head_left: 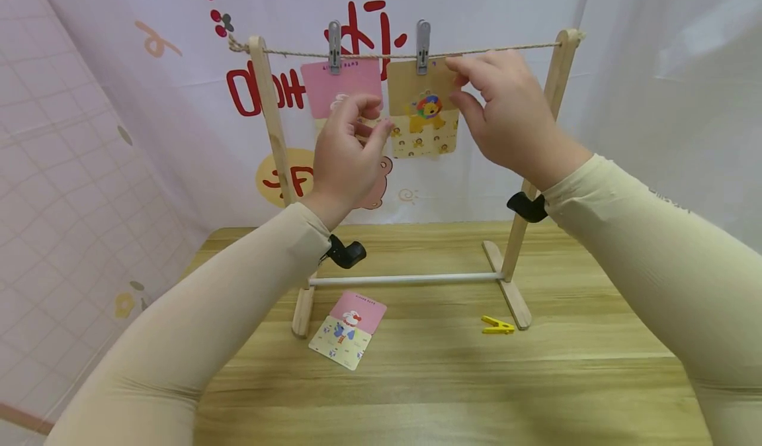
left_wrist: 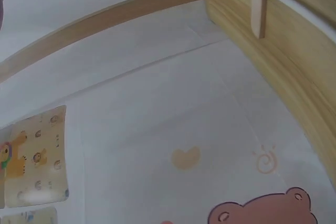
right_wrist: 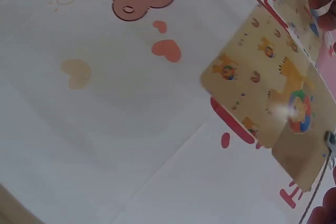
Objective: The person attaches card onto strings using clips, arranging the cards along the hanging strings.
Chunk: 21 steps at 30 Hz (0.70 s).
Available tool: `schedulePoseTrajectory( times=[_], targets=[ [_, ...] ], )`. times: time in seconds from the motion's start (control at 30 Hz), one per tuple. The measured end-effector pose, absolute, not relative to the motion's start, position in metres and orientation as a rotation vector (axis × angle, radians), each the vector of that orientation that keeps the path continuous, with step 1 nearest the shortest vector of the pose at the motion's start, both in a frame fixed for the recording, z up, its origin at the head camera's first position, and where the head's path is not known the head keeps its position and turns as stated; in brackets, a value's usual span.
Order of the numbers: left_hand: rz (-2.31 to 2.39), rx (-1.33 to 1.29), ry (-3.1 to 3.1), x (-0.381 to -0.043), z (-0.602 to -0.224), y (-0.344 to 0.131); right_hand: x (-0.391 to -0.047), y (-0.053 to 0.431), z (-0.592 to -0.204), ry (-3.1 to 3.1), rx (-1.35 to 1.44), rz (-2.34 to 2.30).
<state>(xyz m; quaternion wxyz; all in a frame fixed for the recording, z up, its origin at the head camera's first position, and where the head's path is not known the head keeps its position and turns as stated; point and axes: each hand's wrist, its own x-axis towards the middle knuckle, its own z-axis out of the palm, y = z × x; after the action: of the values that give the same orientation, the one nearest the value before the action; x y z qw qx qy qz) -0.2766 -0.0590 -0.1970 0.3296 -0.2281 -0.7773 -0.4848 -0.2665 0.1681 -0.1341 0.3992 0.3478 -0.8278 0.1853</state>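
Observation:
A tan lion card (head_left: 424, 132) hangs from the rope (head_left: 476, 51) under a grey clothespin (head_left: 423, 45). My right hand (head_left: 506, 108) is at its upper right edge, with thumb and index finger apart. My left hand (head_left: 348, 151) is raised in front of a pink card (head_left: 318, 89), fingers loosely bent and holding nothing. That card hangs to the left under another grey clothespin (head_left: 335, 45), and the hand hides its lower part. In the right wrist view, the lion card (right_wrist: 262, 72) is tilted and a few fingertips (right_wrist: 329, 203) show near the rope.
A wooden frame (head_left: 270, 115) holds the rope, with a white bar (head_left: 411, 278) low across it. On the wooden table (head_left: 440, 380) lie a pink and yellow rabbit card (head_left: 348, 333) and a yellow clothespin (head_left: 497, 327). A printed white cloth (head_left: 476, 2) hangs behind.

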Motion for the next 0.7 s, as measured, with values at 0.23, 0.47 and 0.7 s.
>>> schedulePoseTrajectory(
  times=[0.23,0.47,0.7],
  targets=[
    [-1.196,-0.652,-2.116,-0.273,-0.217,-0.077,-0.262,0.184,-0.162,-2.102,0.928,0.454],
    [-1.065,-0.728,-2.406,-0.265,-0.244,-0.098,-0.253,0.202,-0.195,-2.236,0.966,0.394],
    [-0.811,-0.823,-2.760,-0.260,-0.279,-0.115,-0.245,0.227,-0.238,-2.611,0.995,0.271]
  ],
)
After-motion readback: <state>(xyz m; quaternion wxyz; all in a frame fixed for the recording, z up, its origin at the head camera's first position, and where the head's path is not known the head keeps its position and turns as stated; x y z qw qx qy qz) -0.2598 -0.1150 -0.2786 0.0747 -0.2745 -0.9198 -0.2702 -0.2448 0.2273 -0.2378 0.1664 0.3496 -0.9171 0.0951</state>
